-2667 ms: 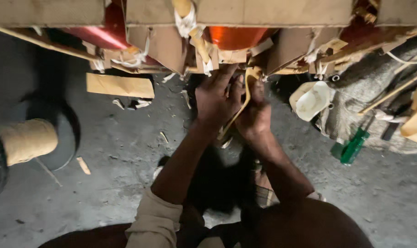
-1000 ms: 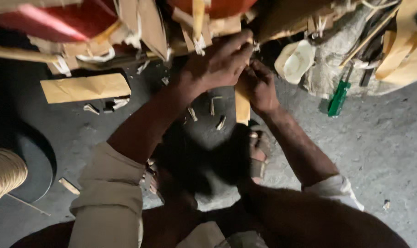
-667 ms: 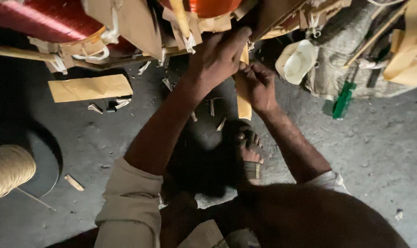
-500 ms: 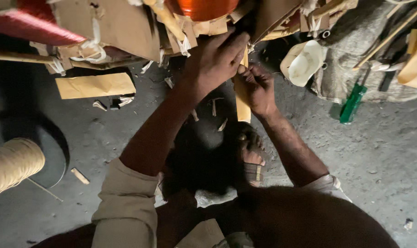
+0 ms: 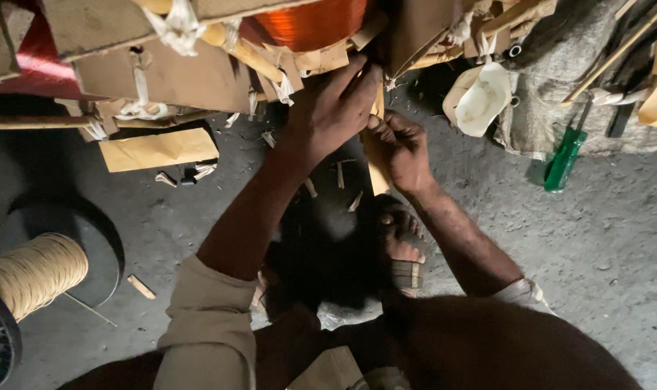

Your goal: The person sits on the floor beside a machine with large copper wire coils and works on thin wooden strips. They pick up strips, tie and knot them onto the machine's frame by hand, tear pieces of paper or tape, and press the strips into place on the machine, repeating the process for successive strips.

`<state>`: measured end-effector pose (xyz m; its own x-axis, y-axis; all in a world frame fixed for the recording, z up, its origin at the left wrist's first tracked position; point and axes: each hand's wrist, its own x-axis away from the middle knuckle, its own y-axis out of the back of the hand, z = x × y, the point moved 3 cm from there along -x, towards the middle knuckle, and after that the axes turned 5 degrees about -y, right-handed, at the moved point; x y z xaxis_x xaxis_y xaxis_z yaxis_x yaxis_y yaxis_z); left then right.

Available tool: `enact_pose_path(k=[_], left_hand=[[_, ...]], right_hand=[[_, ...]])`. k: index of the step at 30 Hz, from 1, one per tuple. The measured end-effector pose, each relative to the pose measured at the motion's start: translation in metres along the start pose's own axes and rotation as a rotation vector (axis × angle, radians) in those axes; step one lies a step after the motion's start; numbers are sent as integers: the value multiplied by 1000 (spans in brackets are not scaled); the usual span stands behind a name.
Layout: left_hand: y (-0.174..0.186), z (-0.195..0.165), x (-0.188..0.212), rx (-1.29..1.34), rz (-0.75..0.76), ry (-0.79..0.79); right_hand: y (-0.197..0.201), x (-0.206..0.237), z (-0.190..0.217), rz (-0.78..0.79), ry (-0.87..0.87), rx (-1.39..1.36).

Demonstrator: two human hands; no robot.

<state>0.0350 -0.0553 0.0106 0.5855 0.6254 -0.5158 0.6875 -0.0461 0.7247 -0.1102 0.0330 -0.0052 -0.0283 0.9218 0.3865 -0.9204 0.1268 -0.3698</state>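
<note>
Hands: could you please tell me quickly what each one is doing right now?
Left hand: open, fingers spread against the copper coil.
Right hand: closed on a tan paper strip.

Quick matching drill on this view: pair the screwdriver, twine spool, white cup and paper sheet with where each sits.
Things:
1. green-handled screwdriver
2. twine spool
3. white cup
4. tan paper sheet

Places:
A. floor, lower left edge
B. floor, left of the left hand
C. right side, against the grey sacking
D. just right of the right hand

Pairs: 1-C, 2-A, 3-D, 4-B
</note>
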Motion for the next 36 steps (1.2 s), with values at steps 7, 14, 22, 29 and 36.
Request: enact_pose_path(k=[7,14,22,29,36], left_hand=[[-1,5,0,-95,-41,-70],[9,4,-1,182,-28,70],[16,4,-10,202,46,165],[-14,-13,-11,141,-386,412],[-33,-27,-11,307,-715,547]], right_hand=[[-11,8,22,-36,24,186],[-21,19,42,-33,19,127],[-33,-3,83,50,74,7],[-9,40,81,248,440,268],[15,11,48,55,710,1201]])
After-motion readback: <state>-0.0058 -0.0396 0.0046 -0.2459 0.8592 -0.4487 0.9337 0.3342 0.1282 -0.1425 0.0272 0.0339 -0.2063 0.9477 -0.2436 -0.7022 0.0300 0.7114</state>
